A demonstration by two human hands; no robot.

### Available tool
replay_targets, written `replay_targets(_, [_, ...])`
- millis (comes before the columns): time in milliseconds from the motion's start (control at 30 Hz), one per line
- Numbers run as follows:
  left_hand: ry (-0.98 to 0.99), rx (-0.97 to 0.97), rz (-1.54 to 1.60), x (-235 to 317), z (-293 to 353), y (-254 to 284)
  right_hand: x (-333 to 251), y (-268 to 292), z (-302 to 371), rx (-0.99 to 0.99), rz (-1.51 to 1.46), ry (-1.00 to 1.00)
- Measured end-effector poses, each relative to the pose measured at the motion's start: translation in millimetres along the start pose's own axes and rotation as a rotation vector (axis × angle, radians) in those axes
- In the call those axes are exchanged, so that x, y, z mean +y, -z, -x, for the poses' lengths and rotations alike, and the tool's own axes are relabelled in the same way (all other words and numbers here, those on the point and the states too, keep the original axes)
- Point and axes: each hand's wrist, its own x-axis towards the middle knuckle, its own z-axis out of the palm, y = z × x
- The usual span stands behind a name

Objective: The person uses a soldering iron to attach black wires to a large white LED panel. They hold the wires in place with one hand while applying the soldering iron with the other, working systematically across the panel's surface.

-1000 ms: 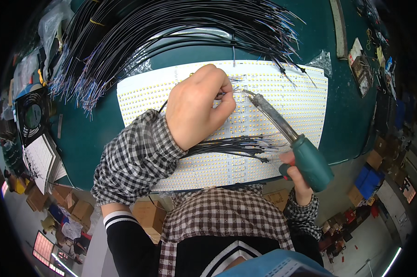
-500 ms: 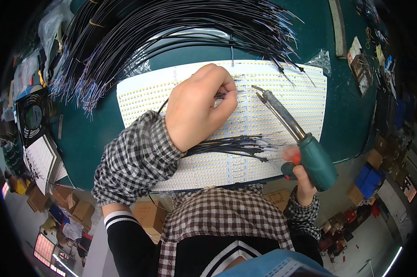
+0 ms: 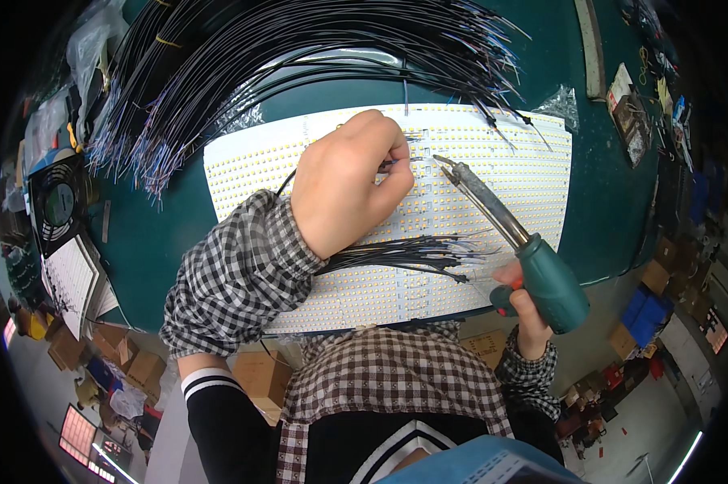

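My left hand (image 3: 349,181) is closed in a pinch over the middle of a white LED board (image 3: 501,214) dotted with rows of small yellow LEDs. Between thumb and forefinger is a thin black cable (image 3: 286,182), which trails out behind the hand; its pinched end is mostly hidden by my fingers. My right hand (image 3: 531,324) grips a green-handled soldering iron (image 3: 552,284), partly covered by the handle. The iron's tip points up and left, just right of the left fingertips, near the board's central strip of pads. Below my left hand lies a small bunch of black cables (image 3: 404,256) on the board.
A large bundle of black cables (image 3: 323,36) with bared coloured ends arches across the far side of the green table (image 3: 610,202). A black fan (image 3: 57,203) and a stack of papers (image 3: 73,282) sit at the left. Clear plastic (image 3: 559,106) lies by the board's far right corner.
The soldering iron's tip has shifted slightly left and nearer to me, closer to the left fingertips. My left hand has barely moved and keeps its pinch on the cable.
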Motion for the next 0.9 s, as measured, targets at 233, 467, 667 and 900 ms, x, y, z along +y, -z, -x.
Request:
replay_targets(233, [-0.009,-0.010,0.011,-1.0,-0.6,1.0,-4.0,-2.3,-1.6,0.002,0.003,-0.019])
replay_targets(467, [0.004,-0.016,0.022,1.0,-1.7,1.9,-4.1,-3.8,-6.5,-0.020,0.028,0.038])
replay_targets(667, [-0.015,-0.012,0.004,0.7,-0.6,1.5,-8.4,-5.6,-4.9,-0.005,0.007,-0.040])
replay_targets(900, [-0.010,-0.019,-0.001,1.1,-0.6,1.7,-9.9,-4.2,-4.2,-0.018,0.050,-0.104])
